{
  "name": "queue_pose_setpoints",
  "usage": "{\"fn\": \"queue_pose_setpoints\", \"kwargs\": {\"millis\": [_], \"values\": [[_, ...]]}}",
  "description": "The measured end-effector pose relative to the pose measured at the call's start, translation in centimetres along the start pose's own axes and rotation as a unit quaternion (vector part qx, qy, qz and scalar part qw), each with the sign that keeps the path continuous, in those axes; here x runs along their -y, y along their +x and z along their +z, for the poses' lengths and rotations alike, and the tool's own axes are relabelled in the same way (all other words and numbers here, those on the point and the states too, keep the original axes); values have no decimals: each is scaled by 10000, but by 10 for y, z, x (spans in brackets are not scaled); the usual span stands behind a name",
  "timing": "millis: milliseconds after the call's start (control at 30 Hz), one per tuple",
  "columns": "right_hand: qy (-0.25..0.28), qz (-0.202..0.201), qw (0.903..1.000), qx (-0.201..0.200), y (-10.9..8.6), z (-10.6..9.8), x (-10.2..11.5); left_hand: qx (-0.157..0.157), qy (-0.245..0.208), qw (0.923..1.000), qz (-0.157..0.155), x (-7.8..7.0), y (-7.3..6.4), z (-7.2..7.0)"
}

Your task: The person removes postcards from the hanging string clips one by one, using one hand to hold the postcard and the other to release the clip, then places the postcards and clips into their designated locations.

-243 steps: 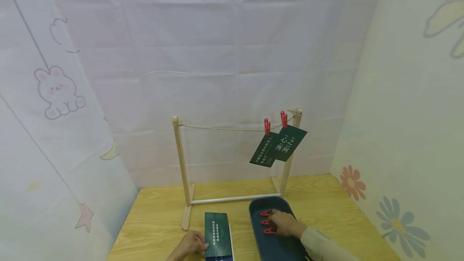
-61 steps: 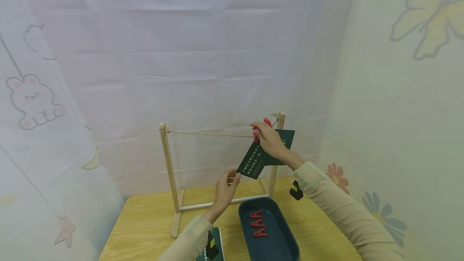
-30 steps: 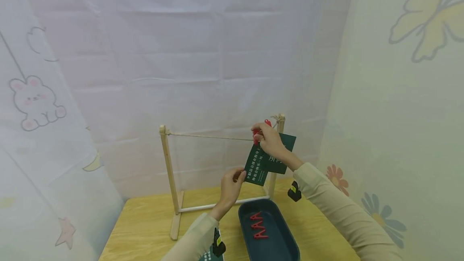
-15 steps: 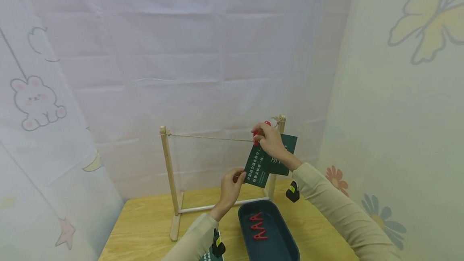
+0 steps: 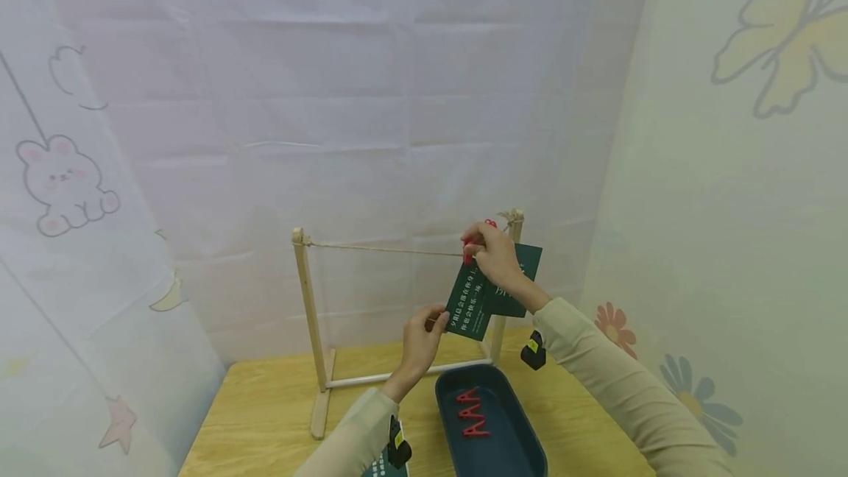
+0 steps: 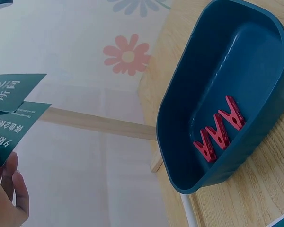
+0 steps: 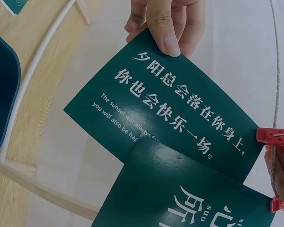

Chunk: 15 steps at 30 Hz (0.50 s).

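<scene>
My left hand (image 5: 420, 344) pinches the lower left corner of a dark green printed card (image 7: 165, 104) between thumb and fingers. At the card's upper corner my right hand (image 5: 495, 256) grips a red clothespin (image 7: 274, 136), which is set at the rope (image 5: 384, 249). The card hangs tilted. A second green card (image 7: 180, 198) overlaps it, in front in the right wrist view, under another red clothespin (image 7: 277, 204). In the head view my right hand covers part of both cards and most of the gripped clothespin.
The rope runs between two posts of a wooden stand (image 5: 310, 315) joined by a white bar (image 5: 361, 380). A blue tray (image 6: 217, 61) holds three red clothespins (image 6: 219, 131). More green cards (image 5: 384, 468) lie partly behind my left forearm.
Both hands have left the table area, the left the card stack and the right the tray's clothespins, for the hanging card. Since two seconds ago, the left has shifted right, turning the card steeper.
</scene>
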State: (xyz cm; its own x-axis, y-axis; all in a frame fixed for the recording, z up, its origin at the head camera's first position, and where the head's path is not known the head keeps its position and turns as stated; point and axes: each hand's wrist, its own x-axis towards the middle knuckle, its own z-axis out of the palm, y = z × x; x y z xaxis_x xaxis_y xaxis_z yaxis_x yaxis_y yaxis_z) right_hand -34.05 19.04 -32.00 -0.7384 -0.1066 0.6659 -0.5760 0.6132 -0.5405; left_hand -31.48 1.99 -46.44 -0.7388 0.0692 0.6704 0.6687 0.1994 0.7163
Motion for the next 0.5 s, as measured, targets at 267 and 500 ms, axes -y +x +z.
{"fn": "queue_pose_setpoints", "kwargs": {"millis": [267, 500], "values": [[115, -42, 9996, -256, -1, -1, -3, -3, -78, 10000, -41, 3, -4, 0], [285, -203, 9984, -441, 1, -5, 1, -11, -23, 9998, -188, 6, -5, -4]]}}
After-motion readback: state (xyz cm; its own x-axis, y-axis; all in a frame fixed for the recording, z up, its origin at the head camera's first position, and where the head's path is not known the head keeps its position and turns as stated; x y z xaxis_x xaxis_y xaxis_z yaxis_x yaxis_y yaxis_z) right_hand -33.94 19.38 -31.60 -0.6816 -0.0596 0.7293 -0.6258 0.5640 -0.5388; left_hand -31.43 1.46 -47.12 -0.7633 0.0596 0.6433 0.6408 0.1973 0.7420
